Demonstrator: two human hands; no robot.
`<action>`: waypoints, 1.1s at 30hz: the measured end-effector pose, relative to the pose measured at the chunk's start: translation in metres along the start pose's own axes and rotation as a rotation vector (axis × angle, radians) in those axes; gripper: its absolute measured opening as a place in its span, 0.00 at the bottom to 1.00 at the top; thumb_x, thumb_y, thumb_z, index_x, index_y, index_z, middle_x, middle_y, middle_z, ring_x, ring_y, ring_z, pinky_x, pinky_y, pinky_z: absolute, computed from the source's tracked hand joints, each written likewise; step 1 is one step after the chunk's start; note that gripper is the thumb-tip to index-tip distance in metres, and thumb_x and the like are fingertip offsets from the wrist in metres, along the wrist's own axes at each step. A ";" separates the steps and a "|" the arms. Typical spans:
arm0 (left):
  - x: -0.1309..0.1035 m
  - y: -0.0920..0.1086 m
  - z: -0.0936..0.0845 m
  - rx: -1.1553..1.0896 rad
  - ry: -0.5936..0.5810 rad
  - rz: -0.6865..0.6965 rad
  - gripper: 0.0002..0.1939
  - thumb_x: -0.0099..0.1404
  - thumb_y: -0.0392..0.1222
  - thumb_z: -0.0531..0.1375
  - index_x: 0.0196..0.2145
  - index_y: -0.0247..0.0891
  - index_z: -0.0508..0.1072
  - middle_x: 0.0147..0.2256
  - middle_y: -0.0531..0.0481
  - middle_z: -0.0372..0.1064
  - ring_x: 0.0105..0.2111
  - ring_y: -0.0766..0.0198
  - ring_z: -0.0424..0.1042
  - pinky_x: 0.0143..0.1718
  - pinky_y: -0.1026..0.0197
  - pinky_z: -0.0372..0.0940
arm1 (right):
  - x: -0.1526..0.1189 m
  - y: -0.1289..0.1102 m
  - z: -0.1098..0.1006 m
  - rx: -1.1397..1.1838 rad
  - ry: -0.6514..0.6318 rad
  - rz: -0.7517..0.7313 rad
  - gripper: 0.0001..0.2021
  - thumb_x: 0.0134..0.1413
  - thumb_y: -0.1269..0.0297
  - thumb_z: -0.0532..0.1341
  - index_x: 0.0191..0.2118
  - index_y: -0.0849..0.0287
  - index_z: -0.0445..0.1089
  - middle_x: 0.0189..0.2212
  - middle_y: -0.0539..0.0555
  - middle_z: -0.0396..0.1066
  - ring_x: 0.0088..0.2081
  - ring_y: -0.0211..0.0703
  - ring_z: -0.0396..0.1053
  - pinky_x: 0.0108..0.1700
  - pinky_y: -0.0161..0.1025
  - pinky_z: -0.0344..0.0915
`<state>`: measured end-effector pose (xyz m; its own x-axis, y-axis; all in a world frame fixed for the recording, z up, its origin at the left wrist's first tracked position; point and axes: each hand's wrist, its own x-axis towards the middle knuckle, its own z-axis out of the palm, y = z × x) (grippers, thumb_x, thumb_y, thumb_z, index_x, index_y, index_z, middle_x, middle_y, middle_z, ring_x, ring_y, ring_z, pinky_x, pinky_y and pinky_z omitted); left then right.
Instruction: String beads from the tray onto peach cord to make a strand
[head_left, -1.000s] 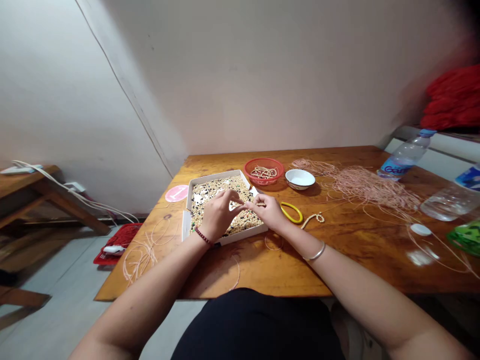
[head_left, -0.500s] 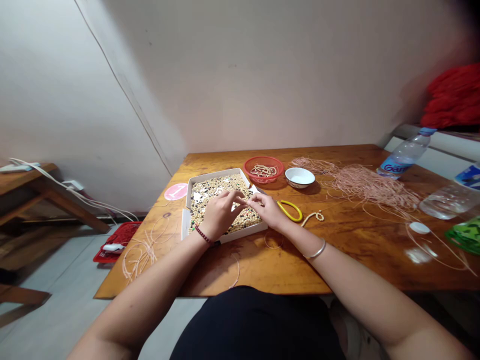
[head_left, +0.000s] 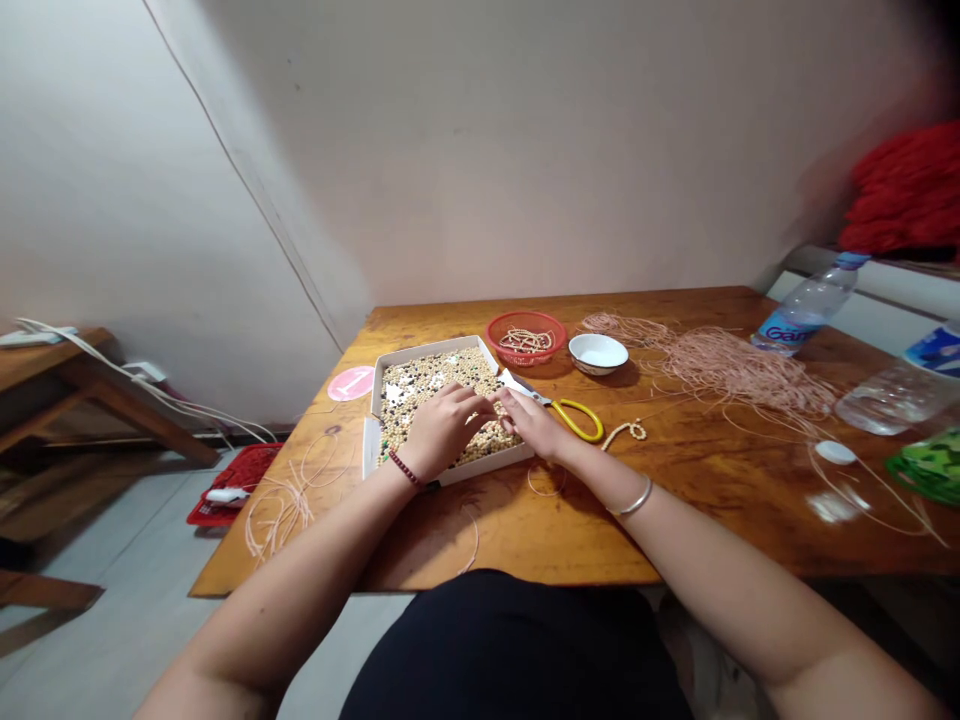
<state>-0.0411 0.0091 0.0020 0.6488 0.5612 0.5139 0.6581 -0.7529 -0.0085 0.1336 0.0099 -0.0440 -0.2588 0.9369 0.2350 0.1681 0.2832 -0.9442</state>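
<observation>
A shallow white box [head_left: 491, 468] full of small cream, black and a few coloured beads [head_left: 420, 385] lies on the wooden table. Above its right half, my left hand [head_left: 447, 425] has curved fingers brought together at the tips. My right hand [head_left: 529, 422] meets it there, fingertips pinched. Anything between the fingers is too small or hidden to name. Just right of my right hand are scissors with yellow handles [head_left: 582, 421], their blades pointing towards the box. A short string of cream beads [head_left: 626, 431] lies beside them.
Behind the box stand a red basket [head_left: 559, 335] of beaded strings and a white bowl [head_left: 598, 354]. Pink cords [head_left: 739, 370] spread across the right side, near plastic bottles [head_left: 799, 315] and a white cap [head_left: 835, 453]. More loose cords [head_left: 277, 510] lie at left, below a pink round label [head_left: 351, 384].
My right hand has turned and its fingers sit slightly lower, uncovering more of the scissors' blades. My left fingers have drawn closer together, closing the gap near the thumb.
</observation>
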 end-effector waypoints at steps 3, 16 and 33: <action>0.000 0.003 -0.002 0.048 0.002 0.008 0.09 0.67 0.41 0.54 0.36 0.39 0.73 0.30 0.48 0.69 0.35 0.61 0.65 0.35 0.62 0.60 | 0.001 -0.004 0.000 -0.095 0.005 -0.032 0.23 0.59 0.45 0.46 0.28 0.58 0.64 0.19 0.47 0.58 0.23 0.37 0.56 0.27 0.35 0.54; -0.009 -0.006 -0.002 0.040 -0.439 -0.459 0.21 0.61 0.59 0.54 0.33 0.38 0.73 0.27 0.45 0.73 0.26 0.58 0.71 0.27 0.63 0.58 | 0.008 0.004 -0.003 -0.147 0.174 0.007 0.19 0.55 0.50 0.51 0.29 0.60 0.69 0.16 0.45 0.51 0.20 0.36 0.50 0.23 0.34 0.47; 0.002 -0.015 0.006 -0.517 -0.206 -0.422 0.09 0.56 0.45 0.64 0.32 0.39 0.78 0.29 0.49 0.76 0.27 0.64 0.71 0.29 0.64 0.63 | 0.001 -0.004 -0.001 -0.235 0.271 -0.030 0.16 0.49 0.51 0.60 0.23 0.60 0.64 0.20 0.49 0.64 0.23 0.37 0.59 0.28 0.34 0.56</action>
<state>-0.0475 0.0240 -0.0022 0.4708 0.8568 0.2102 0.6365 -0.4949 0.5915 0.1337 0.0096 -0.0394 -0.0108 0.9390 0.3437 0.3866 0.3209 -0.8646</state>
